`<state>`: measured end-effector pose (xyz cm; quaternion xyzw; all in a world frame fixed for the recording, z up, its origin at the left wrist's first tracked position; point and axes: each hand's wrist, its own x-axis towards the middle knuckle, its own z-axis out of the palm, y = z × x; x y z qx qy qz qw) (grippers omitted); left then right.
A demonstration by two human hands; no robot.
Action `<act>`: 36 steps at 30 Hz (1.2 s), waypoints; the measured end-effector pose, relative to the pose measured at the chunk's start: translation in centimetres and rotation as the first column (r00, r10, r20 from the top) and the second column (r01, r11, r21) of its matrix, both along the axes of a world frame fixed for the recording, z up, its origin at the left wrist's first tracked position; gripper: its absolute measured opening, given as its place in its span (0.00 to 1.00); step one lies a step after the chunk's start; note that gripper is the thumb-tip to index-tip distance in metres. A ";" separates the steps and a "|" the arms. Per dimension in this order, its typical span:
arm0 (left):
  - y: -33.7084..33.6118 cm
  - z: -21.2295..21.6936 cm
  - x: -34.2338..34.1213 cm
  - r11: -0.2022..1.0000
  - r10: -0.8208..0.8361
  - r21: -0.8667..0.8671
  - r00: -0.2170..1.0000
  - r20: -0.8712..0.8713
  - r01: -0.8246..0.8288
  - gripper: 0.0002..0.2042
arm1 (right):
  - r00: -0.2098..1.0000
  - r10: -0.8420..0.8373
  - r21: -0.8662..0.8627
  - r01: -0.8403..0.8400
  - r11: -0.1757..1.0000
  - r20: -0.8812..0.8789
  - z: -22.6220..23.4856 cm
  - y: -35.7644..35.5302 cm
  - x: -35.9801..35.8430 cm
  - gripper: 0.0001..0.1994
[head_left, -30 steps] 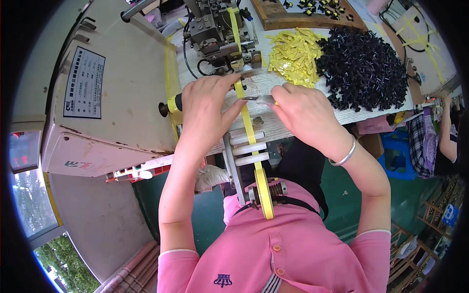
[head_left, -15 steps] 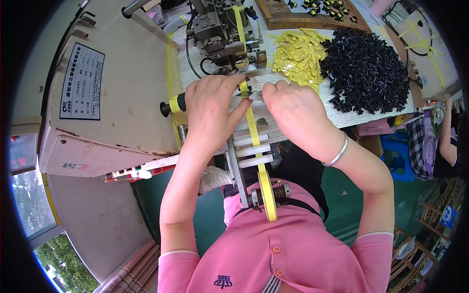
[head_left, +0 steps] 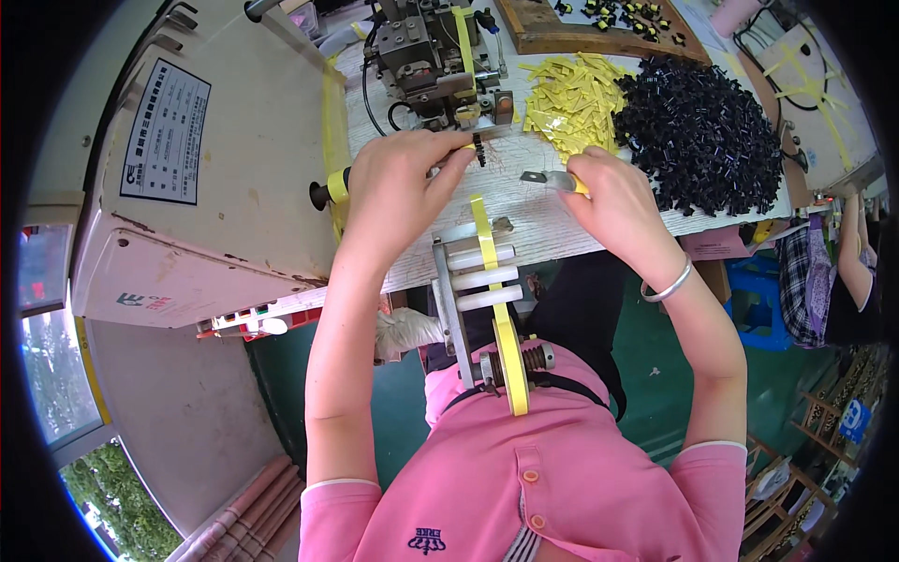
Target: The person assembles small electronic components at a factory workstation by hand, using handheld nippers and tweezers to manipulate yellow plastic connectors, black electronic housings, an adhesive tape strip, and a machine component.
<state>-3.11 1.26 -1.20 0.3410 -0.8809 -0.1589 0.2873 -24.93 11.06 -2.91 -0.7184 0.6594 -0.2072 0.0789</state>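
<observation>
Between the thumb and fingertips of my left hand [head_left: 398,183] is a small black plastic part [head_left: 479,150], held above the white tabletop near the machine. My right hand [head_left: 613,195] is closed around a utility knife [head_left: 560,181], its short blade pointing left toward my other hand. Below and between my hands, a strip of yellow tape [head_left: 480,220] ends loose over the table edge. It runs down over white rollers [head_left: 489,298] on a metal bracket to a tape roll [head_left: 512,375] at my waist.
A metal press-like machine [head_left: 431,70] stands behind my left hand. Behind my right hand lie a pile of yellow strips [head_left: 573,98] and a heap of black parts [head_left: 702,136]. A wooden tray [head_left: 562,42] sits at the back; a large beige cabinet [head_left: 253,178] borders the left.
My right hand has moved right with the knife, away from the tape. The tape now ends free below my left hand, which has shifted slightly up and left with the black part.
</observation>
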 end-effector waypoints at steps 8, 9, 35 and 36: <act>-0.4 1.3 -0.2 0.940 0.031 0.332 0.990 0.139 -0.076 0.11 | 0.971 -0.112 0.097 0.093 0.991 0.211 -0.1 0.3 -0.5 0.16; -0.6 1.4 -0.4 0.942 0.028 0.327 0.990 0.138 -0.072 0.11 | 0.964 -0.136 0.131 0.109 0.985 0.227 0.1 0.2 -0.4 0.16; 1.2 -1.2 1.7 0.944 0.291 -0.235 0.919 0.265 -0.231 0.20 | 0.970 0.161 -0.050 -0.154 0.987 0.183 -0.4 -3.7 1.5 0.08; 1.2 -1.2 1.6 0.938 0.306 -0.253 0.912 0.274 -0.238 0.20 | 0.970 0.164 -0.046 -0.159 0.986 0.177 -0.9 -3.8 0.2 0.08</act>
